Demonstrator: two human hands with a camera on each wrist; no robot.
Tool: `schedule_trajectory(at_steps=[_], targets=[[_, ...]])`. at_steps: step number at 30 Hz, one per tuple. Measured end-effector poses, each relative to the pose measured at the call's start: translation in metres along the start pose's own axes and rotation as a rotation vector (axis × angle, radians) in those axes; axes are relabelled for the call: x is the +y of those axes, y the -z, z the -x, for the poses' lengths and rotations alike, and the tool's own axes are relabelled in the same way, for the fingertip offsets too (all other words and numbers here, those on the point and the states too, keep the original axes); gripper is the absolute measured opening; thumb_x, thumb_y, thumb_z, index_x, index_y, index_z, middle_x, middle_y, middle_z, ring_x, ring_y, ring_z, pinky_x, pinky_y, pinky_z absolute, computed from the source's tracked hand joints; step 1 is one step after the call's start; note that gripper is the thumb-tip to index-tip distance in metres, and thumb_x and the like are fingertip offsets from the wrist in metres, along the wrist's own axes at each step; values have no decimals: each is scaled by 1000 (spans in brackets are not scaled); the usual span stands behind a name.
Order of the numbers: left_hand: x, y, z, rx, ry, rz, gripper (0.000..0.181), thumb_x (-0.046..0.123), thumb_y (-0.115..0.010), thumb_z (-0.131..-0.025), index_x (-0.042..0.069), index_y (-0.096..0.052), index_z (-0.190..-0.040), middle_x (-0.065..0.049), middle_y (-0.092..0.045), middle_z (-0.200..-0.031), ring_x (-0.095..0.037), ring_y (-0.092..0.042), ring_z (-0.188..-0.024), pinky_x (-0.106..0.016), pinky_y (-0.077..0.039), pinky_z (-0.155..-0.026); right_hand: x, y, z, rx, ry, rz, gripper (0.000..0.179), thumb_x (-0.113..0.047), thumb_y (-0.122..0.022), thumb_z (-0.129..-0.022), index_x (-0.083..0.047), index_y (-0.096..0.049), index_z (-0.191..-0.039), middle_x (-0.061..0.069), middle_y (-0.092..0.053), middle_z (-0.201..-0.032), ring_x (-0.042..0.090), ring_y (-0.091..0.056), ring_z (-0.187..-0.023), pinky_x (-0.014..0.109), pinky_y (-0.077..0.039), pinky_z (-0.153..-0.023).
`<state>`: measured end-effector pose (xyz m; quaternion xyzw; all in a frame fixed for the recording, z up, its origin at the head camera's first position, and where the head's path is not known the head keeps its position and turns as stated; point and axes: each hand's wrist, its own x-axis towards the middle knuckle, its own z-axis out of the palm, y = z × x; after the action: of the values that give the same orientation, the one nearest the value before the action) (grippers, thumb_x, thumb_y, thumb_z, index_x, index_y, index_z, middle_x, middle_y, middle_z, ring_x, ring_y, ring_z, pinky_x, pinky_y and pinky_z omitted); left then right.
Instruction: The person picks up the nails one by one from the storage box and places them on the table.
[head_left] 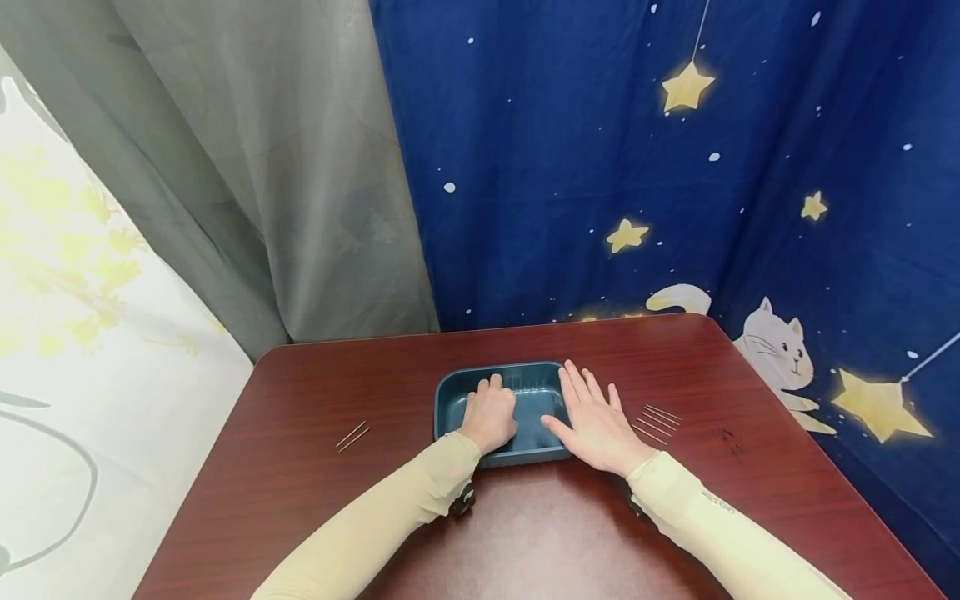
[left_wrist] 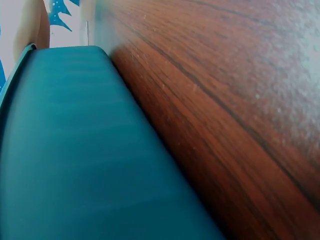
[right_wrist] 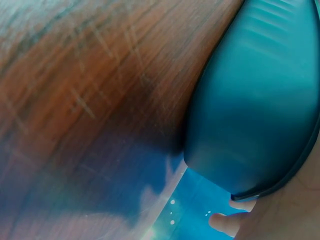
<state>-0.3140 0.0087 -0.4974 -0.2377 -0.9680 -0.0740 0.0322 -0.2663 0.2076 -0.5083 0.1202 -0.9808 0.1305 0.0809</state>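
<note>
A dark teal rectangular tray [head_left: 525, 457] sits on the table. My left hand [head_left: 491, 417] is inside its left half with the fingers curled in; nothing shows in the fist, though its inside is hidden. Across the tray's right side lies my right hand [head_left: 600, 429], palm down, its fingers straight and spread and its thumb over the tray's interior. The left wrist view is mostly filled by the tray's outer wall [left_wrist: 75, 140]. In the right wrist view, fingertips [right_wrist: 225, 224] show past the tray's rim.
Two thin sticks [head_left: 352, 433] lie on the reddish-brown table [head_left: 300, 500] left of the tray. Several similar thin sticks [head_left: 663, 412] lie to the right, close to my right hand. Grey and blue curtains [head_left: 525, 167] hang behind the table's far edge.
</note>
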Motion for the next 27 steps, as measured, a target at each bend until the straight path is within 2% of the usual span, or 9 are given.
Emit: schedule_trajectory(at_steps=[6,12,18,24,27], targets=[[-5,-3,0,-14,-33,26,21,19,-79,-85,12,-68,-68,-11,-54,-106,-25,-48,-86,-41,-49,-72,-1,2,0,-11,-8,-8,90,-60,-54,-97,-6,-21,-161,11,-12,-168,39,-16,-150,72,-13,-111],[-8,2,3,17,-67,-1,23,20,-77,-87,13,-69,-67,-11,-53,-116,-26,-45,-97,-38,-48,-77,-2,3,0,-21,-4,2,91,-62,-52,-97,-6,-20,-161,11,-11,-168,40,-17,-150,73,-12,-111],[-10,10,7,65,-107,-17,19,17,-75,-89,11,-72,-71,-13,-52,-126,-28,-44,-109,-40,-47,-84,-3,4,-1,-17,-8,-9,91,-60,-54,-97,-5,-21,-161,12,-12,-168,40,-16,-150,73,-11,-110],[-11,19,14,131,-198,-65,16,17,-73,-88,10,-76,-75,-15,-49,-139,-31,-41,-125,-44,-48,-90,-2,2,-1,0,-5,0,91,-60,-55,-96,-4,-23,-160,13,-15,-167,40,-19,-149,73,-14,-110],[-12,25,17,157,-234,-79,14,18,-74,-87,12,-76,-75,-17,-44,-147,-35,-35,-137,-49,-46,-99,-1,1,0,9,-4,6,91,-60,-55,-96,-4,-24,-160,13,-17,-167,41,-21,-149,73,-16,-110]])
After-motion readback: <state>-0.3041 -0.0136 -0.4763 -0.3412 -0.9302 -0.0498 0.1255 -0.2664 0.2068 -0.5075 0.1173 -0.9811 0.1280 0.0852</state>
